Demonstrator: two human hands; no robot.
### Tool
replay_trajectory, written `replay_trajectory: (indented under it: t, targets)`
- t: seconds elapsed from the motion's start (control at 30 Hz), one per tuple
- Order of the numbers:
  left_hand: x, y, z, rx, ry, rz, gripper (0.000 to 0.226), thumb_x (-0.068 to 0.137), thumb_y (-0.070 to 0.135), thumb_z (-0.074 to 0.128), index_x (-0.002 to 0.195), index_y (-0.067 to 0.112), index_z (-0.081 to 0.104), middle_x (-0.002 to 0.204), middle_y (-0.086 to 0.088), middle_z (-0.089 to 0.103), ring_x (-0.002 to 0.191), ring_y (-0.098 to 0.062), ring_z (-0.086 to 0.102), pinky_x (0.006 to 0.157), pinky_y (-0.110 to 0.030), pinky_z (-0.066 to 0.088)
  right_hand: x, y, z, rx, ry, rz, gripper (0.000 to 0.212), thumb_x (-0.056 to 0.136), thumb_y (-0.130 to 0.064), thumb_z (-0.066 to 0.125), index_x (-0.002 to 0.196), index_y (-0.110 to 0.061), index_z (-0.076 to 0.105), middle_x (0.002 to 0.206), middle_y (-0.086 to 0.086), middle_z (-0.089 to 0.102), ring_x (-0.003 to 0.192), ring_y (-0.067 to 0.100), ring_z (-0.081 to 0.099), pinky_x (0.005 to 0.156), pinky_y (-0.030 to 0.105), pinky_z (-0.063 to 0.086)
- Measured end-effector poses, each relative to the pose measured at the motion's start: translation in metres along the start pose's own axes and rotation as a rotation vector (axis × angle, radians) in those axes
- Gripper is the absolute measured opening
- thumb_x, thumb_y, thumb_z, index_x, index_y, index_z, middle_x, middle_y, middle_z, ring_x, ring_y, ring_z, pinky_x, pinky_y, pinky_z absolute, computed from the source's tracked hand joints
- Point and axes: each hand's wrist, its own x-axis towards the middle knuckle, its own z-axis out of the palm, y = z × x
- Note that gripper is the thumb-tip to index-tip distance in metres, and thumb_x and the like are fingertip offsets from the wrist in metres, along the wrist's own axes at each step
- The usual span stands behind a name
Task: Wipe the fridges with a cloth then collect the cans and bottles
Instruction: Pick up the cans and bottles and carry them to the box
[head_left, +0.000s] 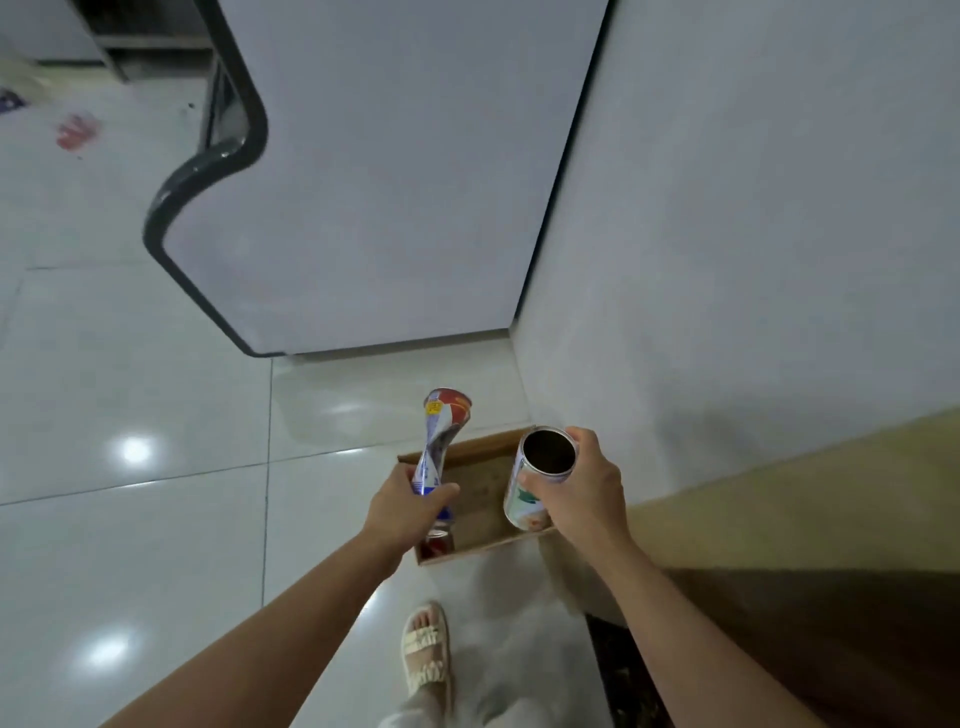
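Note:
My left hand (405, 506) grips a crushed blue, white and red can (441, 434) by its lower end, with the can pointing up and away. My right hand (582, 486) holds an opened white can with a green and orange label (535, 478), its dark open top facing me. Both hands hover over a shallow brown cardboard box (483, 499) on the floor. A small red can (435, 543) lies in the box's near left corner, partly hidden by my left hand. The white fridge (395, 171) with its dark edge trim stands just beyond the box.
The floor is glossy pale tile (130, 415). A white wall (753, 234) runs along the right, and a wooden counter edge (805, 519) juts out at lower right. My sandalled foot (426, 649) stands just behind the box. Red and blue litter (78, 130) lies far left.

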Motion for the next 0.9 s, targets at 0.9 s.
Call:
replay_trajectory:
  t: [0.9]
  targets:
    - [0.375, -0.251, 0.213, 0.071, -0.002, -0.397, 0.058, 0.083, 0.038, 0.064, 0.129, 0.014, 0.039, 0.111, -0.007, 0.057, 0.071, -0.012, 0.056, 0.051, -0.02, 0.046, 0.287, 0.28, 0.301, -0.215, -0.34, 0.171, 0.067, 0.073, -0.025, 0.079, 0.13, -0.019, 0.044, 0.126, 0.004, 0.056, 0.117, 0.024, 0.053, 0.089, 0.033, 0.05]
